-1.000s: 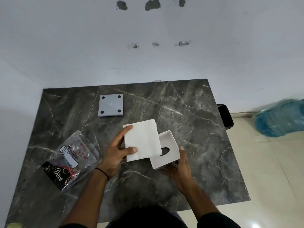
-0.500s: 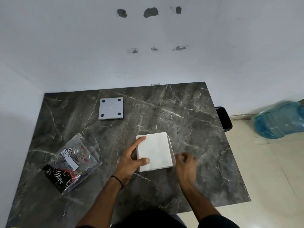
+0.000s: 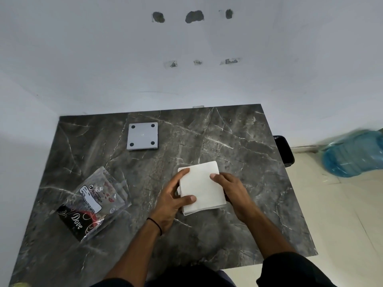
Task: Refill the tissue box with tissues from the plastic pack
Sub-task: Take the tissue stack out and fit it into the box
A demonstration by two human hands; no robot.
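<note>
Both hands have their grip on the stack of white tissues [image 3: 202, 187]: the left hand [image 3: 170, 198] clasps its left edge, thumb lying across the top near the front corner and fingers reaching along the side, while the right hand [image 3: 232, 189] clasps the right edge, fingertips curled over the top. The stack sits square-on near the middle of the dark marbled tabletop [image 3: 238, 141], and it covers whatever is beneath it; only a thin pale rim shows under its front edge, so the tissue box cannot be told apart from the tissues here.

To the left, well apart from the hands, the opened plastic pack [image 3: 93, 201] lies flat and slack, its dark printed end pointing toward the front-left edge of the tabletop. Farther back, a grey square plate [image 3: 142, 136] with four dark dots at its corners lies flat, with bare marble all round it.

There is open surface behind the stack, to its right as far as the tabletop's right edge, and in front toward the person. Beyond that right edge a blue water jug [image 3: 354, 154] lies on the pale floor.
</note>
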